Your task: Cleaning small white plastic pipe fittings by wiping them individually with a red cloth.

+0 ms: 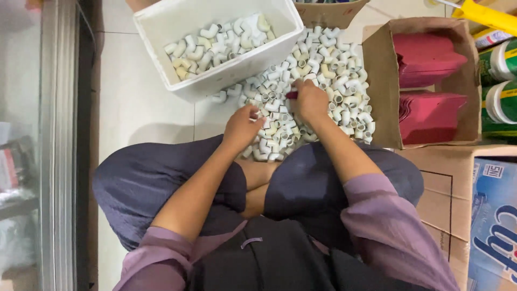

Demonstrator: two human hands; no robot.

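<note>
You sit cross-legged, knees spread wide to either side, with both forearms reaching forward and down between them. Your left hand point(242, 125) is held palm down, wrist slightly bent, fingers curled loosely with the thumb and forefinger drawn toward each other in a light pinch. Your right hand point(311, 99) is further forward than the left, knuckles up, fingers folded under in a closed grip; what lies inside it cannot be told. Both sleeves are pushed up to the elbows, leaving the forearms bare. The two hands are near each other but apart, not touching.
</note>
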